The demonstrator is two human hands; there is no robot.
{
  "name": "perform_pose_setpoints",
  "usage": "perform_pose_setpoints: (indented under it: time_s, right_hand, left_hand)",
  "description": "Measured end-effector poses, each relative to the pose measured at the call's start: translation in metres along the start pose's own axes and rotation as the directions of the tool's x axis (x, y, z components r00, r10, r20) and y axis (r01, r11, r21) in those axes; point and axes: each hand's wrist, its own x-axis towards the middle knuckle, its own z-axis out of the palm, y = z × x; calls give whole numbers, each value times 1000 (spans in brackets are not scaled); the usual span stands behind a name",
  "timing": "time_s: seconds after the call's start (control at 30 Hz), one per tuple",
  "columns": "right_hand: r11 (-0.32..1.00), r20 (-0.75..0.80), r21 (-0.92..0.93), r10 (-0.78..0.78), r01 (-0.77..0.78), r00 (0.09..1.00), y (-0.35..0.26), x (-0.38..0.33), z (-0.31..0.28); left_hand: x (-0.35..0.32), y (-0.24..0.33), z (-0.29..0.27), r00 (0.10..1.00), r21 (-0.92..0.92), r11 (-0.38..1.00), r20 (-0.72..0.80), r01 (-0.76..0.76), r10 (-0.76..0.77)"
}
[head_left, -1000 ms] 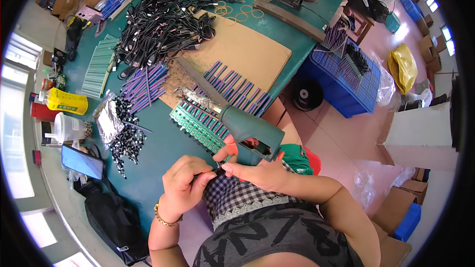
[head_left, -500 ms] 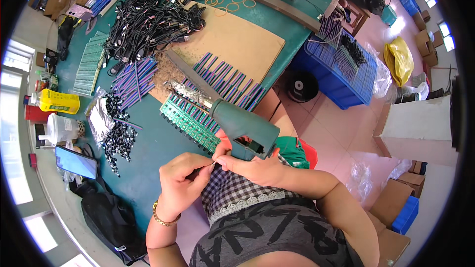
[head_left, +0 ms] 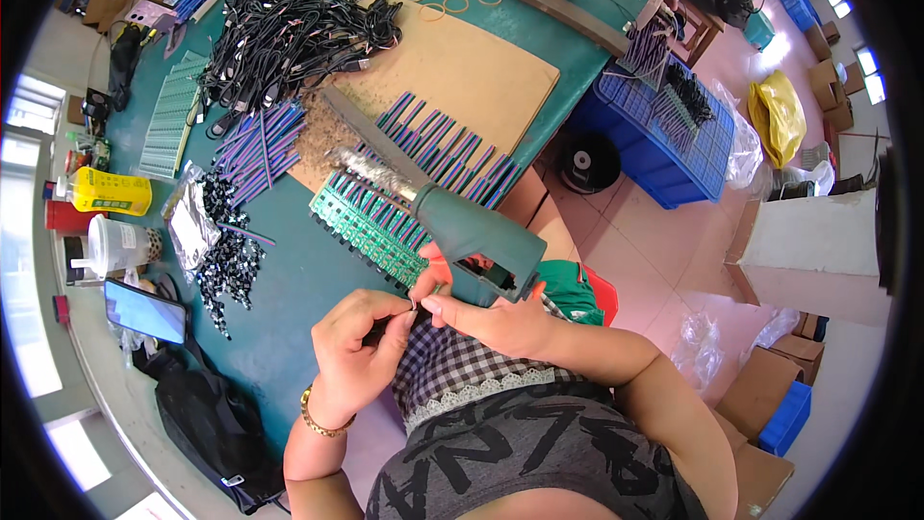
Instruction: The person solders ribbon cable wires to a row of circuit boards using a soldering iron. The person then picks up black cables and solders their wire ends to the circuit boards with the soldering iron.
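My left hand [head_left: 354, 345] is closed in a pinch near my lap, thumb against forefinger. My right hand [head_left: 505, 327] meets it fingertip to fingertip, also pinching. A thin, light-coloured bit shows between the fingertips; it is too small to name. Just above my right hand lies a dark green cylindrical tool [head_left: 481, 241] with a silvery, wrapped metal nozzle [head_left: 380, 175]; it partly hides the fingers. Under the nozzle sit rows of small green circuit boards [head_left: 361, 231] with multicoloured flat wires [head_left: 448, 149] running away from them.
On the green table [head_left: 298, 303] are a heap of black cables [head_left: 289, 29], loose purple-blue wires [head_left: 255, 159], small black parts [head_left: 226, 274], a brown board [head_left: 481, 67] and a phone [head_left: 144, 311]. A metal bar [head_left: 553, 10] lies farther back. Right of the table stands a blue crate [head_left: 664, 149].
The view has shifted slightly. My right fingers have moved a little at the fingertips, and the thin bit between both hands shows more clearly. Both hands keep pinching.
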Motion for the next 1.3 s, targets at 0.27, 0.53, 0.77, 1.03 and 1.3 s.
perform_pose_setpoints:
  time_s: [0.27, 0.53, 0.77, 1.03, 1.3]
  right_hand:
    - [986, 75, -138, -79, 89, 994, 17, 2, -3]
    - [996, 67, 50, 76, -79, 995, 31, -5, -9]
    - [948, 3, -265, -180, 174, 984, 22, -17, -14]
    - [622, 258, -665, -327, 412, 909, -23, -60, -77]
    - [579, 55, -815, 118, -24, 991, -19, -123, -86]
  left_hand:
    - [1, 0, 2, 999, -4, 999, -7, -49, 49]
    - [-3, 1, 8, 994, -88, 991, -33, 100, -103]
    - [1, -6, 6, 961, -144, 969, -164, 201, -224]
    - [13, -7, 18, 974, -92, 969, 7, 228, -228]
    - [21, -12, 20, 980, 3, 982, 56, 189, -189]
